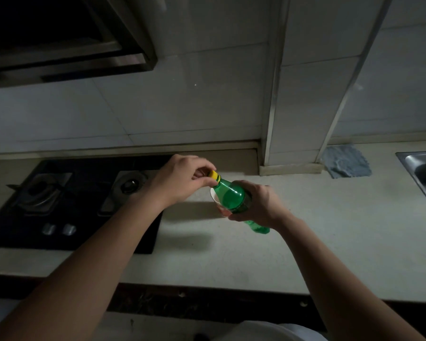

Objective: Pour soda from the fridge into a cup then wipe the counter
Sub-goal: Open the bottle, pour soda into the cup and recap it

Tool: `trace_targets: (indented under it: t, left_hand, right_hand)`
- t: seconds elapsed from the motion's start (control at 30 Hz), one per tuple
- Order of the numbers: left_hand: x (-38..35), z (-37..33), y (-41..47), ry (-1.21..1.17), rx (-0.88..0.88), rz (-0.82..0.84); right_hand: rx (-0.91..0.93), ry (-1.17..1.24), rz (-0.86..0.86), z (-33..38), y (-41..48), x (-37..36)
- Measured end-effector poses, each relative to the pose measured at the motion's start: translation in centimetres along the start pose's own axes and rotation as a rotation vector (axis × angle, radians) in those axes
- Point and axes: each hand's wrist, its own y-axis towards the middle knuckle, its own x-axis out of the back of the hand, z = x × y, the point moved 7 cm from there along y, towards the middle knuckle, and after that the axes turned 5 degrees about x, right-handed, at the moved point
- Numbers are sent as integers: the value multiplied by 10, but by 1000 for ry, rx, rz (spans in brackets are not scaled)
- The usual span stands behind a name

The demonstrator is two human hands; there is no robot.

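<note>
A green plastic soda bottle (231,196) is held tilted above the pale counter (305,242), neck pointing up and to the left. My right hand (258,203) grips its body around the label. My left hand (180,179) pinches the yellow cap (214,175) on the neck. Behind and under the bottle stands a paper cup (217,200) with a white rim and reddish side, mostly hidden by the bottle. A grey-blue cloth (346,161) lies flat on the counter at the back right, against the tiled column.
A black gas hob (67,205) with two burners and two knobs fills the counter's left side. A steel sink (421,173) sits at the far right edge. A range hood (67,45) hangs at the upper left. A tiled column (305,94) juts out behind the cup.
</note>
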Motion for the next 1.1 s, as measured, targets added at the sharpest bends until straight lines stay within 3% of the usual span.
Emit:
trace_targets:
  t: [0.27, 0.37, 0.57, 0.77, 1.1]
  left_hand:
    - [-8, -6, 0, -81, -64, 135]
    - [-6, -6, 2, -35, -97, 114]
    - [-7, -4, 9, 128, 31, 81]
    - [-13, -2, 9, -49, -22, 204]
    - [-17, 15, 8, 27, 138, 91]
  right_hand:
    - [-15, 11, -5, -1, 2, 5]
    - [-8, 4, -7, -2, 1, 3]
    - [-18, 18, 3, -3, 1, -1]
    - [-37, 21, -10, -7, -1, 1]
    - [-59, -13, -3, -11, -1, -4]
